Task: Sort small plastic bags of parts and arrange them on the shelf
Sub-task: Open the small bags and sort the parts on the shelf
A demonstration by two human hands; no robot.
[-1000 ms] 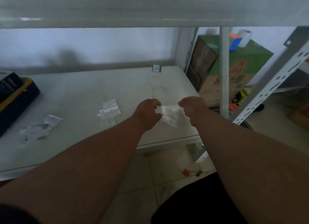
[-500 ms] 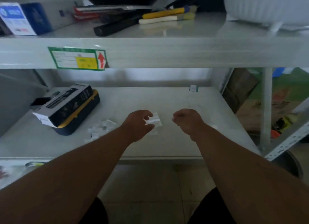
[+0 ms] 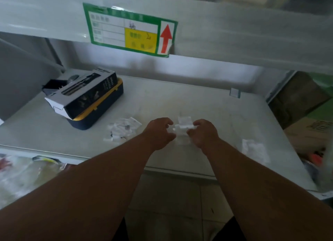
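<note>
A: Head cam, any writing?

B: Green-bordered label with yellow panel and red up arrow (image 3: pixel 129 29) on upper shelf edge; text blurred, unreadable. Black-and-grey printed carton (image 3: pixel 82 93) atop navy-yellow case (image 3: pixel 100 113); lettering too small to read.

A: Hands?

B: Left hand (image 3: pixel 158 132) and right hand (image 3: pixel 203 132), fingers curled, pinch a small clear plastic bag (image 3: pixel 183 126) between them, over the white shelf board (image 3: pixel 180 96). Whether it touches the board, can't tell.

A: Other bags?

B: Loose clear bags pile (image 3: pixel 122 128) left of left hand; one more clear bag (image 3: pixel 254 149) right of right wrist.
</note>
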